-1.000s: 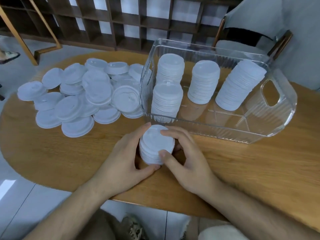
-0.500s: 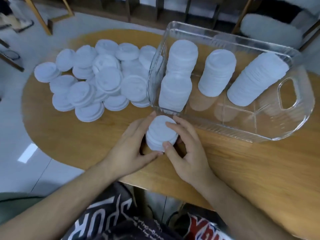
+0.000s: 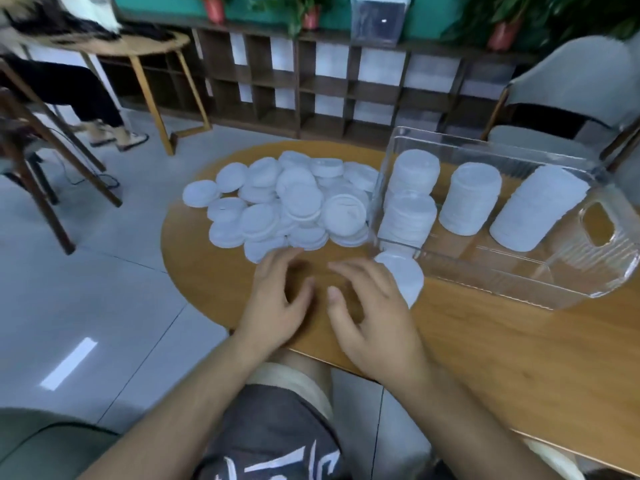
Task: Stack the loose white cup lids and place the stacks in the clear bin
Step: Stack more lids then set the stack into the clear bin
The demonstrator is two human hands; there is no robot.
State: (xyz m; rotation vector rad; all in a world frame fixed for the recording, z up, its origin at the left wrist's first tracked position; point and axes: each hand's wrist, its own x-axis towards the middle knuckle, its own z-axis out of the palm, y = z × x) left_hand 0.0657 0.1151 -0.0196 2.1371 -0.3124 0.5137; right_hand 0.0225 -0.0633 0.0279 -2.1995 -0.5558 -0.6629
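Head view: left of the clear bin [image 3: 571,271], many loose lids [image 3: 287,206] lie unstacked on the table [image 3: 502,358]. The left hand [image 3: 277,299] and right hand [image 3: 374,320] hold nothing, fingers [image 3: 277,268] spread. One small stack [image 3: 405,278] waits just outside the bin's front. Inside it stand four stacks [image 3: 471,199].

a café-style common room: wooden tables [image 3: 485,358], a dark cubby shelf [image 3: 329,88] along the back wall, potted plants [image 3: 311,12] at the top, a grey chair [image 3: 571,91] upper right.

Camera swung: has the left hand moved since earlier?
Yes: left hand is off the small stack, shifted left, away from the clear bin, toward loose lids.
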